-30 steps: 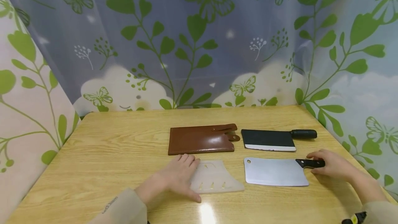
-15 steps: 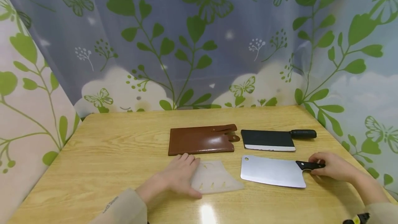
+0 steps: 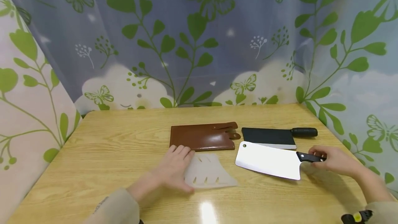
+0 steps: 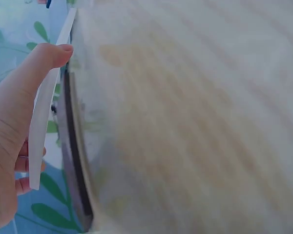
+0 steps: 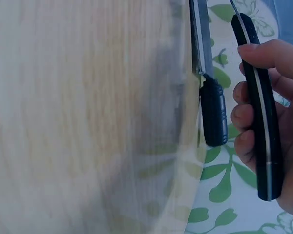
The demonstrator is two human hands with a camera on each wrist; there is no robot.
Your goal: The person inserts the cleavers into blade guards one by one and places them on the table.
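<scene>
My right hand [image 3: 334,160] grips the black riveted handle [image 5: 260,112] of a silver cleaver [image 3: 267,160]. Its broad blade, with a hole in the far corner, is lifted off the table, tilted, and points left. My left hand [image 3: 174,168] holds a translucent white blade guard [image 3: 209,171] with slots cut in it by its left end. In the left wrist view the guard [image 4: 43,112] shows edge-on, thumb on one face and fingers curled behind the other. A gap separates the guard from the cleaver's blade.
Behind the hands, a brown leather sheath [image 3: 199,137] with strap tabs lies flat on the wooden table [image 3: 118,137]. To its right lies a second cleaver [image 3: 268,137] with a dark blade and black handle. A leaf-patterned curtain [image 3: 149,44] hangs along the table's back edge.
The silver cleaver has risen from the table, its blade tip swinging up and left. My left hand has lifted the white guard and drawn it slightly left.
</scene>
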